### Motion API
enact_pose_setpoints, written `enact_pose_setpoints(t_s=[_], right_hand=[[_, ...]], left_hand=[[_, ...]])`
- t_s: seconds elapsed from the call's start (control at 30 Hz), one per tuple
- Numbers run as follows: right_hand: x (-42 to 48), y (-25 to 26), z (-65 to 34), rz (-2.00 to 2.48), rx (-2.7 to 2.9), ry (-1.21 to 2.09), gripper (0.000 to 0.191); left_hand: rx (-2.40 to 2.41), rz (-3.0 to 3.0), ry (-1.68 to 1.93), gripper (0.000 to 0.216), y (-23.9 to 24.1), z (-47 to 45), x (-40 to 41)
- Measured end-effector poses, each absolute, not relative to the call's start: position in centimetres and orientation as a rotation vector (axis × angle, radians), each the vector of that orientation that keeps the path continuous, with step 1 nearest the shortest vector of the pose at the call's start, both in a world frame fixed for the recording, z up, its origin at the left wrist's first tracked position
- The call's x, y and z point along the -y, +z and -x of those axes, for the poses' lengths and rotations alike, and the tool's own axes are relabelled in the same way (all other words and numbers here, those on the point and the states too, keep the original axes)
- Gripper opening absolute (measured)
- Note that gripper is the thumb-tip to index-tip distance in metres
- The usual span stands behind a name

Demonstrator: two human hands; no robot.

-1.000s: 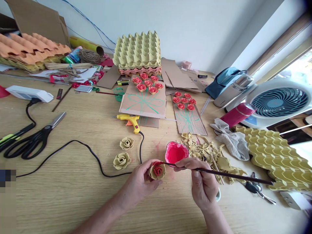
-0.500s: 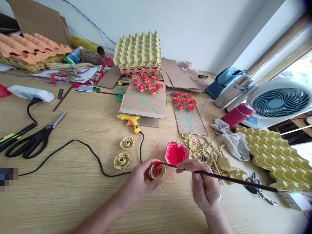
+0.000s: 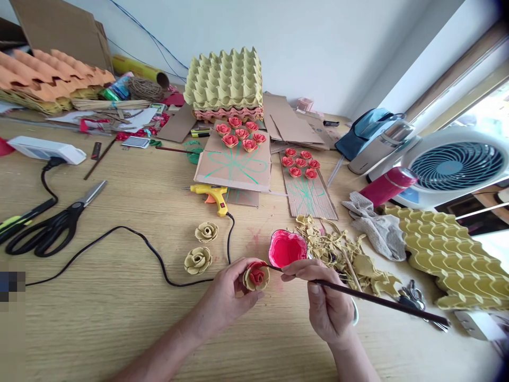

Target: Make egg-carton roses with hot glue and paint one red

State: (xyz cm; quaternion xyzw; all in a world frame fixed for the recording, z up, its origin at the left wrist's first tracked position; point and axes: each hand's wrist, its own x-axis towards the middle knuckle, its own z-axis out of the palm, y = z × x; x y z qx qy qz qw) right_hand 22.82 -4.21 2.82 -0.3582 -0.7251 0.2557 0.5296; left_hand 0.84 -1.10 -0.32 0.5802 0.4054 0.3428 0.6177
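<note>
Between the thumb and fingers of my left hand (image 3: 233,292) is an egg-carton rose (image 3: 256,276), its centre red and most of its outer petals bare yellow. My right hand (image 3: 328,300) grips a long dark paintbrush (image 3: 377,301), whose tip meets the upper right petals of the rose. Just beyond my hands stands a cup of red paint (image 3: 287,248). Two unpainted roses, one nearer (image 3: 198,260) and one farther (image 3: 206,232), lie left of the cup. Yellow carton scraps (image 3: 350,254) are heaped to its right.
A yellow glue gun (image 3: 210,196) lies ahead, its black cord running left. Black scissors (image 3: 59,223) rest at far left. Red roses sit on two cardboard pieces (image 3: 238,170) (image 3: 308,193). Egg trays (image 3: 225,79), bottles (image 3: 389,185) and a fan (image 3: 453,167) stand around.
My right hand and the brush have shifted slightly left, with the tip still at the rose's petals. My left hand holds the rose in nearly the same place. The view has moved slightly.
</note>
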Motion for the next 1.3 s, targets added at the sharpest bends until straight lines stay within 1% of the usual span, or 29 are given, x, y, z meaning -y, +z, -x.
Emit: enact_pose_setpoints(t_s=[0.3, 0.67, 0.87, 1.07, 1.3], right_hand=[[4.5, 2.4, -22.6, 0.801, 1.648, 0.550, 0.025], [4.4, 2.3, -22.2, 0.858, 1.682, 0.595, 0.024], [4.5, 1.8, -22.4, 0.836, 1.702, 0.472, 0.029], [4.6, 2.2, -22.0, 0.800, 1.756, 0.501, 0.028], [5.2, 2.3, -22.3, 0.855, 1.708, 0.449, 0.025]], left_hand=[[-0.961, -1.332, 0.840, 0.043, -0.4, -1.0, 1.0], [-0.946, -1.327, 0.853, 0.042, -0.4, -1.0, 1.2], [-0.988, -1.423, 0.831, 0.042, 0.1, -1.1, 1.3], [-1.027, -1.473, 0.829, 0.040, 0.4, -1.1, 1.3], [-1.015, -1.378, 0.801, 0.039, 0.4, -1.1, 1.2]])
